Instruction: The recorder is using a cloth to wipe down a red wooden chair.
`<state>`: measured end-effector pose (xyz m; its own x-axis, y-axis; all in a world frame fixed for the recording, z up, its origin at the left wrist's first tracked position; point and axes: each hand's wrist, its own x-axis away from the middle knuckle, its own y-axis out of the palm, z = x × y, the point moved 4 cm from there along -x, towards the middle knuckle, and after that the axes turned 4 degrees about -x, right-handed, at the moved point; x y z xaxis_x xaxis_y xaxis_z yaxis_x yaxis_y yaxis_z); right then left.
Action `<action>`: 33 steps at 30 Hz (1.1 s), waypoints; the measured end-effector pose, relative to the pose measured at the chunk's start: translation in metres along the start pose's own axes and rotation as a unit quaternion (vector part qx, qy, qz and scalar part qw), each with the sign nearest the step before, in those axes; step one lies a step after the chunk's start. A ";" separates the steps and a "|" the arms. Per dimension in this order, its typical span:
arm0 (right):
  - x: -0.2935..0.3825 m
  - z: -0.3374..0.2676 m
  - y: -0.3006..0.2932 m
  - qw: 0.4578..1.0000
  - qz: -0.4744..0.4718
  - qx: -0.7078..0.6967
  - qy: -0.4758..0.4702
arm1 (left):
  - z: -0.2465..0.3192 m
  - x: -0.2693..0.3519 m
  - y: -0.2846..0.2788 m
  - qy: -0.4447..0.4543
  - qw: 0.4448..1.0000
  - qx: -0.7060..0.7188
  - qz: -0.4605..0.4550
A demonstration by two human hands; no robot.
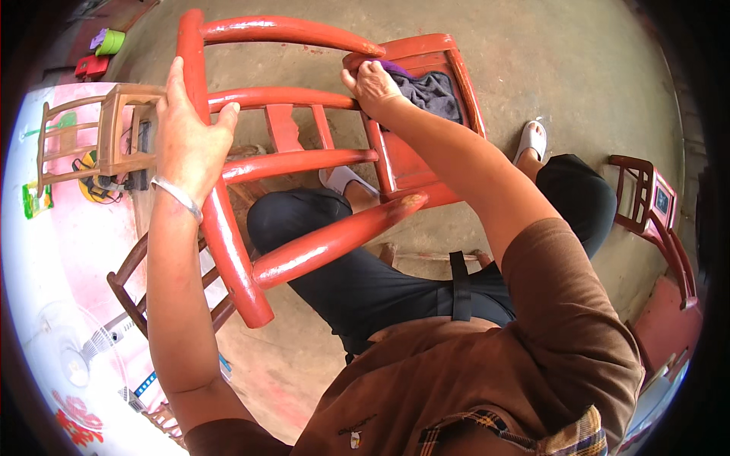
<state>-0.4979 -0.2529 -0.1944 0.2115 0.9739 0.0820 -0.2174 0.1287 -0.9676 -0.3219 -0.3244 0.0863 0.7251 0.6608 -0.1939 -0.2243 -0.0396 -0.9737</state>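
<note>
Tilted in front of my knees is a glossy red wooden chair [285, 268] with curved arms and a slatted back. My left hand [191, 134], with a silver bangle at the wrist, grips its thick top rail, thumb to one side and fingers to the other. At the edge of the chair's panelled seat [410, 162], my right hand [376, 91] is curled over a dark grey and purple cloth [433, 94]. Most of the cloth lies bunched across the seat. The right fingertips are partly hidden against the wood.
A light-brown wooden chair [117, 134] stands at the left, near a yellow and black object [97, 182]. Close by my left forearm is a dark brown chair frame [128, 279]. An electric fan [80, 359] is lower left. A dark red chair [641, 199] is at the right.
</note>
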 end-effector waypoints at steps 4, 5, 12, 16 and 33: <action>0.011 -0.004 0.015 0.996 0.036 0.073 -0.023 | 0.006 0.001 -0.005 -0.032 0.999 0.008 -0.014; 0.009 -0.002 0.018 0.996 0.035 0.075 -0.021 | 0.008 0.000 -0.004 -0.045 0.999 0.015 -0.024; -0.002 -0.011 0.013 0.976 -0.080 0.183 -0.087 | 0.002 -0.002 0.002 0.008 1.000 -0.015 0.005; 0.016 -0.002 0.011 0.989 -0.008 0.123 -0.086 | 0.000 0.002 -0.002 -0.021 1.000 -0.006 -0.006; 0.023 -0.005 0.007 0.995 0.026 0.079 -0.050 | -0.002 0.002 -0.002 -0.015 1.000 -0.022 0.000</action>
<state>-0.4897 -0.2310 -0.2003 0.1017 0.9928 0.0635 -0.3744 0.0973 -0.9221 -0.3189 -0.3248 0.0875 0.7045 0.6835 -0.1911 -0.1954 -0.0720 -0.9781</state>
